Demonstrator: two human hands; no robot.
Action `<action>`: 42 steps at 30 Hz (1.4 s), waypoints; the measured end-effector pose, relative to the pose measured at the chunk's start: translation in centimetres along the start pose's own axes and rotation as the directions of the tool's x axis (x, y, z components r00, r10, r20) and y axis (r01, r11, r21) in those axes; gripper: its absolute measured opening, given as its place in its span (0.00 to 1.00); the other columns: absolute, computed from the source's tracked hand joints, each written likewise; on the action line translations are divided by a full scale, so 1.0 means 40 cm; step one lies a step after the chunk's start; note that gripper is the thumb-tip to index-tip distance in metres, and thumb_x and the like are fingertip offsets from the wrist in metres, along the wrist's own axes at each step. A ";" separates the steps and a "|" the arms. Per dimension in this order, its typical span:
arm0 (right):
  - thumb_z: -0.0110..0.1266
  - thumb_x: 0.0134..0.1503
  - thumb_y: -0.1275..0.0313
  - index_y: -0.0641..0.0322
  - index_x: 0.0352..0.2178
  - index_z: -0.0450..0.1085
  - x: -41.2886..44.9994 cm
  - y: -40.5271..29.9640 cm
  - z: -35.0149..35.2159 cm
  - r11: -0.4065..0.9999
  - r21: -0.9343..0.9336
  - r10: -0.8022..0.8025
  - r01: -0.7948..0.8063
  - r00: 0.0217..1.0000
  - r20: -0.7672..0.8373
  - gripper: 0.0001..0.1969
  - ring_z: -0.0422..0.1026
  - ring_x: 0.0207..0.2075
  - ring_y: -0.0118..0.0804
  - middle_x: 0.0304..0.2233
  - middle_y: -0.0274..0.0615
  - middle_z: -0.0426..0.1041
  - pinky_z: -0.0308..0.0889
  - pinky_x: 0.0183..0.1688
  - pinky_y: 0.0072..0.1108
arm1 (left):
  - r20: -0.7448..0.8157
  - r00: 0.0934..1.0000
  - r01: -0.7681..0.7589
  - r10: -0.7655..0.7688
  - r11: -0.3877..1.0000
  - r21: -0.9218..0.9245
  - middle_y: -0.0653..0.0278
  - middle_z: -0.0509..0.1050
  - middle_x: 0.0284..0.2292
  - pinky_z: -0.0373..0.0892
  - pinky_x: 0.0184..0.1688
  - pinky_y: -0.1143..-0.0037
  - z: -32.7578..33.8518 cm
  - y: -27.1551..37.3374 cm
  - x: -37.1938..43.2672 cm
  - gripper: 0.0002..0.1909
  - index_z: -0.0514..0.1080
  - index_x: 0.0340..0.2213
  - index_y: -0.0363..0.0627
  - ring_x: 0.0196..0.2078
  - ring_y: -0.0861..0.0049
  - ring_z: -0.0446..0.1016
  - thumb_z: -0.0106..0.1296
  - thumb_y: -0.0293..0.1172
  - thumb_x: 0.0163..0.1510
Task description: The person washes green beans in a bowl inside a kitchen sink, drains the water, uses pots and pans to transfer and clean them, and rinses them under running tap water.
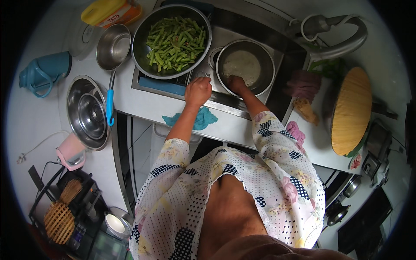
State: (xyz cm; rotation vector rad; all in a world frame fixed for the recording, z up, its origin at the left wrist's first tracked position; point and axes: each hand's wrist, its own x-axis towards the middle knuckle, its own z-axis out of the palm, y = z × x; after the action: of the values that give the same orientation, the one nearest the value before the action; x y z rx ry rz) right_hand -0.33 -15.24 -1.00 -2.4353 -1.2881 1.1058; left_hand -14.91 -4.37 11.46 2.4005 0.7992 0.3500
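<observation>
My left hand [198, 92] is curled with its back up, above the front of the steel sink [201, 70], between a metal bowl and a pot. Whether its fingers hold anything is hidden. My right hand [236, 84] reaches over the near rim into the steel pot [271, 70], its fingers low at the pot's inner wall; their grip cannot be made out. Cloudy pale liquid [243, 63] with bubbles lies in the pot. Left of the pot, the wide metal bowl [138, 55] holds cut green beans [175, 44].
A teal cloth [203, 118] lies on the counter edge under my left forearm. Leftward are a blue-handled steel ladle [113, 48], nested steel basins [87, 110] and a blue jug [45, 73]. A curved faucet [351, 42] rises at right, near a round straw-like lid [352, 112].
</observation>
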 end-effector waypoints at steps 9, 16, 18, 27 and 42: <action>0.45 0.45 0.75 0.65 0.28 0.67 -0.042 -0.039 -0.120 0.931 0.358 0.013 0.074 0.972 -0.236 0.08 0.68 0.23 0.30 0.21 0.43 0.69 0.64 0.25 0.21 | 0.011 1.000 0.001 -0.001 1.000 -0.013 0.60 0.69 0.22 0.65 0.29 0.69 0.004 -0.013 -0.004 0.06 0.69 0.22 0.43 0.28 0.64 0.68 0.45 0.25 0.37; 0.38 0.52 0.78 0.68 0.36 0.63 -0.065 -0.380 -0.413 0.463 0.716 -0.023 0.523 0.815 -0.579 0.10 0.70 0.27 0.29 0.27 0.43 0.69 0.66 0.23 0.17 | 0.028 1.000 0.008 -0.009 1.000 0.018 0.60 0.70 0.23 0.66 0.29 0.70 0.016 -0.034 -0.009 0.07 0.69 0.23 0.44 0.27 0.64 0.69 0.45 0.26 0.37; 0.38 0.51 0.78 0.69 0.36 0.63 -0.041 -0.416 -0.424 0.411 0.668 -0.114 0.620 0.763 -0.637 0.10 0.70 0.29 0.30 0.29 0.44 0.68 0.67 0.24 0.17 | 0.020 1.000 0.002 -0.002 1.000 0.008 0.60 0.70 0.24 0.66 0.29 0.70 0.022 -0.028 -0.003 0.07 0.69 0.23 0.44 0.27 0.64 0.69 0.45 0.26 0.37; 0.41 0.44 0.84 0.67 0.40 0.59 -0.010 -0.243 -0.425 0.127 0.901 -0.028 0.415 0.909 -0.415 0.18 0.67 0.38 0.40 0.38 0.47 0.64 0.67 0.34 0.21 | -0.021 1.000 -0.018 0.019 1.000 0.011 0.61 0.70 0.23 0.66 0.29 0.69 0.019 -0.033 -0.012 0.06 0.69 0.23 0.44 0.27 0.65 0.68 0.44 0.27 0.38; 0.52 0.37 0.72 0.60 0.41 0.58 0.086 -0.008 -0.124 0.949 0.232 0.297 -0.214 0.854 -0.427 0.25 0.63 0.36 0.53 0.39 0.51 0.59 0.63 0.36 0.31 | 0.052 0.999 -0.007 0.004 0.998 0.059 0.61 0.69 0.22 0.65 0.28 0.70 -0.015 -0.005 -0.006 0.04 0.68 0.21 0.44 0.25 0.64 0.68 0.45 0.26 0.38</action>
State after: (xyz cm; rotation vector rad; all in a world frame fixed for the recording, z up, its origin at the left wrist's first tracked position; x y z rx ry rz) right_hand 4.04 -11.49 0.83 -2.5635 -0.7033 0.5939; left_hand -15.44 -4.13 11.80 2.4566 0.7896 0.2690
